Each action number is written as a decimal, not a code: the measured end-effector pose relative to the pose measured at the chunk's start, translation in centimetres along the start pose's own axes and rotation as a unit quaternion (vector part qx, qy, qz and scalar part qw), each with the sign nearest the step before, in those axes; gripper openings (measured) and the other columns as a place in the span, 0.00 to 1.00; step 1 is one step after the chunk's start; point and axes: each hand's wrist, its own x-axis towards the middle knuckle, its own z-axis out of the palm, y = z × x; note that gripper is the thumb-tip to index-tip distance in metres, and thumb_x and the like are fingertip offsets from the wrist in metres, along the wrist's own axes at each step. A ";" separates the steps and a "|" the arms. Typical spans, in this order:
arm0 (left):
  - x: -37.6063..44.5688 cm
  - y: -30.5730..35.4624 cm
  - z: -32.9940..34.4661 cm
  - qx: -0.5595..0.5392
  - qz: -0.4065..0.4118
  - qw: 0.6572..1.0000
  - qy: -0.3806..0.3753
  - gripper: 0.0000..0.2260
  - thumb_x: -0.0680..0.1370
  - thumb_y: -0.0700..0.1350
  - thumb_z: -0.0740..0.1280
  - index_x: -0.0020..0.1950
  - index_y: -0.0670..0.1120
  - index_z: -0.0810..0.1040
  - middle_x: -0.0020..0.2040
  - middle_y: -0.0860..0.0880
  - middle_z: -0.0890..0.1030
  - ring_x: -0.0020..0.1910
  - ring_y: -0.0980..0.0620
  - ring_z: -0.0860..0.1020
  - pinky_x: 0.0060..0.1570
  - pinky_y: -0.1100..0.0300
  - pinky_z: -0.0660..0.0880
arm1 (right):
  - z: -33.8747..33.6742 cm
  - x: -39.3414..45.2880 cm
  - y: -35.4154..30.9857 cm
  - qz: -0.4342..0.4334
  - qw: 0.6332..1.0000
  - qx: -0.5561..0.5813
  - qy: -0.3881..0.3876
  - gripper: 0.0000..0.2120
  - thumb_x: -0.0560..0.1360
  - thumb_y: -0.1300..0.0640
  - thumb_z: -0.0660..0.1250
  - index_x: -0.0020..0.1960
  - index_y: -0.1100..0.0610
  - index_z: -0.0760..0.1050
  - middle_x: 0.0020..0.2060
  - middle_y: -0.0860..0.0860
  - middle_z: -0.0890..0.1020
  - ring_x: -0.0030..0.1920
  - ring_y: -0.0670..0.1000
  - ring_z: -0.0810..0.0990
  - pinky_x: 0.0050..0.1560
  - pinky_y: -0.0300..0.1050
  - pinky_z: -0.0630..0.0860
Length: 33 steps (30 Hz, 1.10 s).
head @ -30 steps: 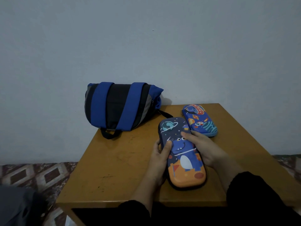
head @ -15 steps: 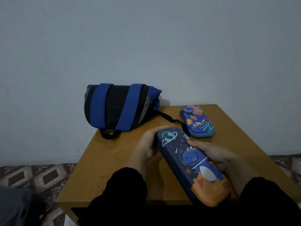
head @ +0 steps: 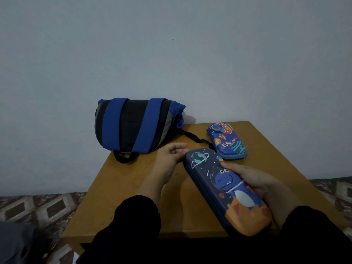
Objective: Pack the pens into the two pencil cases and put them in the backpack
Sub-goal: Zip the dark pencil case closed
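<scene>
Nearest to me, black sleeves (head: pixel 137 221) fill the bottom of the view, one on each forearm. My right hand (head: pixel 259 182) has the dinosaur pencil case (head: pixel 226 189) in its grasp: the fingers (head: pixel 231 166) curl over its far long edge and lie across the printed lid, with the palm against its right side. The case is closed as far as I can see, and it is tilted, its left long edge turned up toward me so the zipper side shows. Its long axis runs diagonally (orange end near me and to the right, planet end away and to the left). I cannot tell whether its near end rests on the counter (head: pixel 122 191) or is lifted clear.

My left hand (head: pixel 170 155) sits at the planet end, palm turned up and inward, fingers loosely curled with the tips just touching or nearly touching the case's corner; it grips nothing that I can make out.

Further back on the right, the rocket pencil case (head: pixel 226 142) lies flat and closed on the counter, long axis running away from me and slightly leftward. A black strap (head: pixel 192 137) trails across the counter toward it from the backpack (head: pixel 137 125), which lies at the far left corner against the pale wall (head: pixel 171 54), blue straps facing me. Patterned floor (head: pixel 38 208) shows on both sides.
</scene>
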 end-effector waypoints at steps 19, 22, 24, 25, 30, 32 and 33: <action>-2.9 -0.8 0.5 0.075 0.099 0.992 0.036 0.08 0.75 0.33 0.68 0.49 0.45 0.77 0.44 0.42 0.81 0.46 0.51 0.81 0.44 0.64 0.78 | -0.2 1.0 0.2 -0.016 0.990 0.056 0.126 0.13 0.70 0.53 0.73 0.49 0.62 0.80 0.39 0.59 0.85 0.37 0.57 0.84 0.41 0.50 0.82; -3.4 -0.8 1.7 0.079 0.030 0.995 0.046 0.14 0.77 0.42 0.69 0.61 0.46 0.74 0.53 0.44 0.78 0.51 0.48 0.79 0.46 0.59 0.80 | 0.0 1.3 0.4 -0.031 0.987 0.101 0.123 0.09 0.72 0.57 0.71 0.48 0.62 0.79 0.35 0.59 0.85 0.30 0.55 0.84 0.28 0.46 0.80; -3.8 -0.5 2.7 0.073 -0.069 0.995 0.023 0.19 0.76 0.54 0.68 0.63 0.47 0.72 0.58 0.44 0.77 0.51 0.48 0.79 0.47 0.54 0.81 | 0.2 1.5 0.4 -0.045 0.983 0.130 0.124 0.10 0.73 0.57 0.71 0.51 0.62 0.79 0.38 0.60 0.85 0.33 0.57 0.84 0.36 0.50 0.81; -4.2 -0.2 3.1 0.069 -0.111 0.991 0.000 0.17 0.76 0.57 0.66 0.59 0.48 0.73 0.56 0.45 0.78 0.49 0.49 0.80 0.46 0.54 0.80 | 0.3 1.6 0.4 -0.047 0.981 0.140 0.125 0.11 0.73 0.56 0.71 0.51 0.62 0.79 0.39 0.60 0.85 0.34 0.58 0.84 0.38 0.52 0.81; -4.8 -1.1 3.9 0.030 -0.141 0.987 -0.072 0.16 0.74 0.49 0.72 0.58 0.43 0.76 0.48 0.46 0.83 0.41 0.50 0.81 0.39 0.57 0.78 | 0.3 1.3 0.7 -0.086 0.975 0.170 0.112 0.15 0.74 0.56 0.68 0.58 0.62 0.76 0.47 0.60 0.84 0.42 0.58 0.85 0.39 0.51 0.82; -4.5 -1.4 4.0 -0.007 -0.114 0.992 -0.048 0.16 0.73 0.45 0.72 0.58 0.41 0.77 0.47 0.44 0.83 0.37 0.51 0.82 0.33 0.61 0.76 | 0.3 0.5 1.3 -0.095 0.978 0.167 0.080 0.23 0.71 0.53 0.69 0.63 0.60 0.73 0.54 0.60 0.82 0.52 0.61 0.82 0.52 0.58 0.79; -4.3 -1.4 4.1 -0.025 -0.110 0.993 -0.034 0.15 0.73 0.44 0.72 0.57 0.40 0.77 0.46 0.44 0.83 0.36 0.52 0.82 0.31 0.62 0.76 | 0.2 -0.1 1.6 -0.092 0.982 0.153 0.064 0.25 0.69 0.51 0.70 0.65 0.58 0.73 0.55 0.60 0.82 0.55 0.62 0.81 0.56 0.61 0.77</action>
